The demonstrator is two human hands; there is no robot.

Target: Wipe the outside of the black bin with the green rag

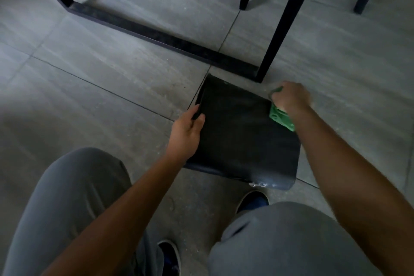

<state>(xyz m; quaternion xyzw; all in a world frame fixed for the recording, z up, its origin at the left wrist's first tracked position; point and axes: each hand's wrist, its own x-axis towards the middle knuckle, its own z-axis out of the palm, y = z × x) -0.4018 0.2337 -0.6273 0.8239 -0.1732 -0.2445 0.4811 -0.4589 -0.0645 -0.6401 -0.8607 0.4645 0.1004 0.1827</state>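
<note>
The black bin point(239, 132) lies on its side on the grey tiled floor, one broad face turned up, with a whitish smear at its near right corner. My left hand point(186, 134) grips the bin's left edge, thumb over the top face. My right hand point(290, 98) holds the green rag point(281, 117) bunched against the bin's right edge, near the far corner. Part of the rag hangs below the hand along the bin's side.
A black metal frame bar point(161, 37) runs along the floor just beyond the bin, with an upright leg point(280, 29) touching down near my right hand. Two more dark legs stand at the top right. My knees and shoes are right in front of the bin.
</note>
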